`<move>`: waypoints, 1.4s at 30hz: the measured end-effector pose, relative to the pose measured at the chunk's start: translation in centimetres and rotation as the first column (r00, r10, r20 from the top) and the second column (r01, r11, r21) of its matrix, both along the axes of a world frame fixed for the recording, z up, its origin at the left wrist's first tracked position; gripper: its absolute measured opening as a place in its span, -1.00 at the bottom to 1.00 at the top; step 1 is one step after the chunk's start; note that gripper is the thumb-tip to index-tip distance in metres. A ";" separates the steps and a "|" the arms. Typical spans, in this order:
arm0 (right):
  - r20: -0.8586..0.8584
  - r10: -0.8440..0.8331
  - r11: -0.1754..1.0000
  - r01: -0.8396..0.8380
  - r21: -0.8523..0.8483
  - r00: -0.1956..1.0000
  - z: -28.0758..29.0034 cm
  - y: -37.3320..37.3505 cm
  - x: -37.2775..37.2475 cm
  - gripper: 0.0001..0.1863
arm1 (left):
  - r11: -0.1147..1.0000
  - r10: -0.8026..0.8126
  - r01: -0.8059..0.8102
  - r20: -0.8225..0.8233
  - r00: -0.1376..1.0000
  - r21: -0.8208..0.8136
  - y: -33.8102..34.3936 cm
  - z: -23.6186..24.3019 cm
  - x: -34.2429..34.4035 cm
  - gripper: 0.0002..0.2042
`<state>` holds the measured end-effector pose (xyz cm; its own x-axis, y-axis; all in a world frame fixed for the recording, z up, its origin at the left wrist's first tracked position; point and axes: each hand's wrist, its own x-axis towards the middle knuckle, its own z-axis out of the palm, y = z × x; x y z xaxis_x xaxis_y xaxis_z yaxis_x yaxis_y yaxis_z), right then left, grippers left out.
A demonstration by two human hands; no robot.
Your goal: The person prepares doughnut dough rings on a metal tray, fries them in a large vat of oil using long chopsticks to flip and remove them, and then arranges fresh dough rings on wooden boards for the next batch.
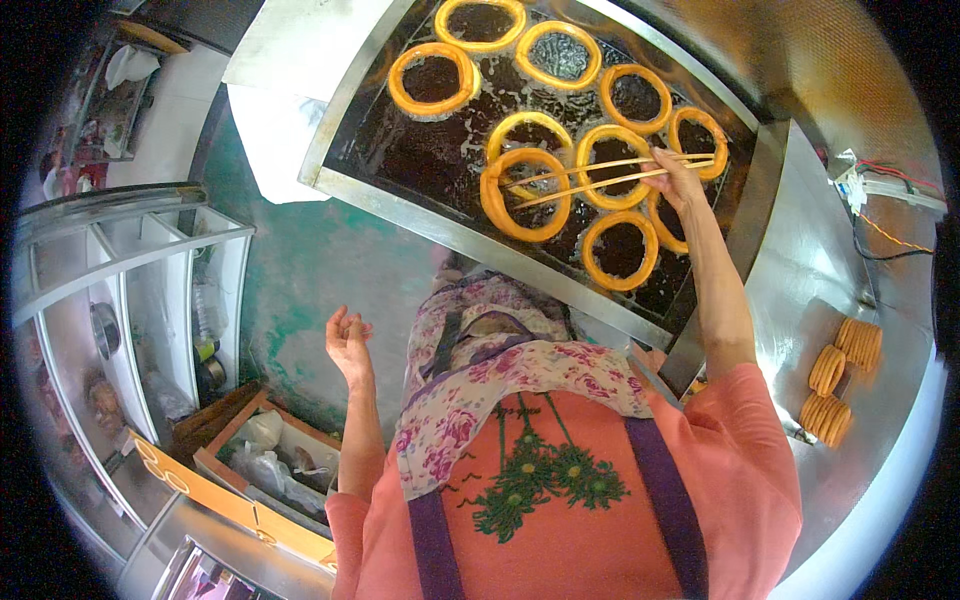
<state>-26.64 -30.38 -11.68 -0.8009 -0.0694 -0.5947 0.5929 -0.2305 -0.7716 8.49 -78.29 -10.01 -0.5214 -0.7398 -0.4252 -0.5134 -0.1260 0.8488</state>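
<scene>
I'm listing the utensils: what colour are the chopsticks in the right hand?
The chopsticks are pale yellowish tan, seen best in the head view.

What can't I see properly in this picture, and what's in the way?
All in the head view:
- Part of one fried ring: hidden by the right forearm.
- Lower part of a paler ring: hidden by the nearer ring.
- The fryer's far left corner: cut off by the upper edge.
- What's inside the bags at lower left: hidden by cloudy plastic.

green floor [300, 262] (patchy), grey-white shelving [150, 258]
</scene>
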 end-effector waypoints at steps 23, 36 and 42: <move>0.007 -0.135 0.923 0.128 -0.364 0.991 1.1 -14.2 -2.5 -0.80 | 0.996 0.089 -0.088 -0.046 0.995 0.027 -1.6 -0.5 0.2 -0.67; 0.019 -0.157 0.932 0.155 -0.326 0.987 -4.0 -14.4 -0.5 -0.80 | 0.996 0.088 -0.086 -0.053 0.995 0.030 -3.1 -0.9 1.0 -0.66; -0.224 -0.176 0.980 0.148 -0.136 0.959 -0.3 -14.2 0.4 -0.73 | 0.999 0.016 -0.013 -0.051 0.999 0.052 -2.6 -0.3 -0.8 -0.66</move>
<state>-26.26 -44.61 -11.99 -0.9227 0.0152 -0.3852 0.3466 -0.4047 -0.8462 7.73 -80.89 -10.28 -0.5331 -0.7250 -0.4360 -0.4672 -0.1774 0.8662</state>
